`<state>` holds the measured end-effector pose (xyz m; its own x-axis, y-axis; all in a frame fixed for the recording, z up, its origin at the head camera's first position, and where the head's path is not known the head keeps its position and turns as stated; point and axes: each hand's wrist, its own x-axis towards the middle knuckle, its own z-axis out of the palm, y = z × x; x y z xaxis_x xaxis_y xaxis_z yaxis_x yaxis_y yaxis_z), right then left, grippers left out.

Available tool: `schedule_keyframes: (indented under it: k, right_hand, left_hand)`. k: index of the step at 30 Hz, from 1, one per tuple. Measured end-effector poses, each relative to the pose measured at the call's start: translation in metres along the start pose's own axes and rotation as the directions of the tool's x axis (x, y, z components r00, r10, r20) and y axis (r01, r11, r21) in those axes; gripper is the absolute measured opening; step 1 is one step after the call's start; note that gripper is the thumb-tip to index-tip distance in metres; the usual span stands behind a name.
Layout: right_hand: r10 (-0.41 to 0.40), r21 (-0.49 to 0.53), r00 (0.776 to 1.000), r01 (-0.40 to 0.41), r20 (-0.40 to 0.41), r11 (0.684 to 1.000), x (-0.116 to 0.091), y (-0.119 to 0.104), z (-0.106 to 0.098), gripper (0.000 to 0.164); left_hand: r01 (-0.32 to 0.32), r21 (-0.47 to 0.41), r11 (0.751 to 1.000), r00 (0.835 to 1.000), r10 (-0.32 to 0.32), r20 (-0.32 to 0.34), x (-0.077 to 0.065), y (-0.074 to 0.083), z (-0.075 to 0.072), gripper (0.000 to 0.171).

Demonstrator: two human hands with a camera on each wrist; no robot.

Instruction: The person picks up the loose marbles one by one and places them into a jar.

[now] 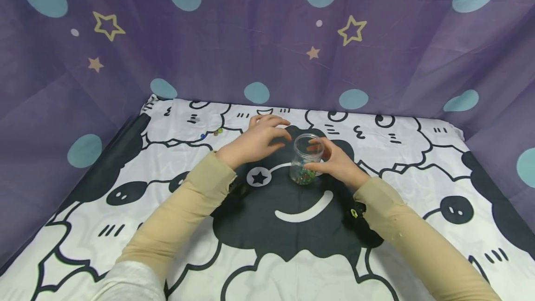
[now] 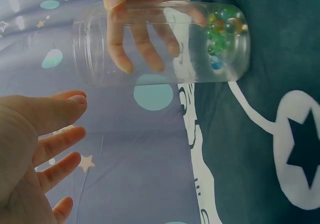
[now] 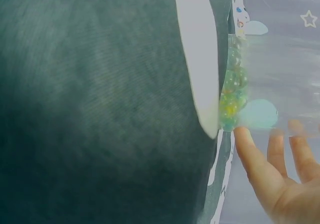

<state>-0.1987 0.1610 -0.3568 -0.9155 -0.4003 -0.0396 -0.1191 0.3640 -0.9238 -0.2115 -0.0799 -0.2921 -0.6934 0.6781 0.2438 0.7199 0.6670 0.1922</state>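
A clear jar (image 1: pixel 298 164) without a lid stands upright on the dark cloud print of the cloth. Green, yellow, orange and blue glass marbles (image 2: pixel 220 33) lie in its bottom. My right hand (image 1: pixel 336 161) grips the jar from the right, thumb on the near side and fingers round the far side, seen through the clear wall in the left wrist view. My left hand (image 1: pixel 261 139) hovers to the left of the jar, apart from it, with fingers spread and relaxed and nothing in them.
Several loose marbles (image 1: pixel 215 133), blue, brownish and yellow-green, lie on the cloth at the back left. The table cloth (image 1: pixel 288 282) has black and white cloud faces. A purple curtain (image 1: pixel 251 36) with stars and dots closes off the back and sides.
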Motion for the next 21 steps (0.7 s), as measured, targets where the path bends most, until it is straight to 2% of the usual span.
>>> schedule_keyframes:
  k: [9,16,21]
  right_hand:
    - [0.004,-0.010,1.000,-0.004,-0.020,1.000,0.001,0.000,0.001,0.067]
    - [0.004,-0.017,1.000,-0.004,-0.014,1.000,-0.001,0.000,0.001,0.069]
    - [-0.004,-0.011,1.000,0.004,-0.014,1.000,-0.001,0.001,0.000,0.069]
  left_hand:
    - [-0.015,-0.027,1.000,1.000,0.016,0.022,-0.017,-0.007,0.005,0.018]
    - [0.031,-0.035,0.999,0.998,-0.029,0.061,-0.035,-0.018,0.010,0.018]
    - [0.048,-0.039,0.998,0.997,-0.046,0.054,-0.045,-0.027,0.013,0.017]
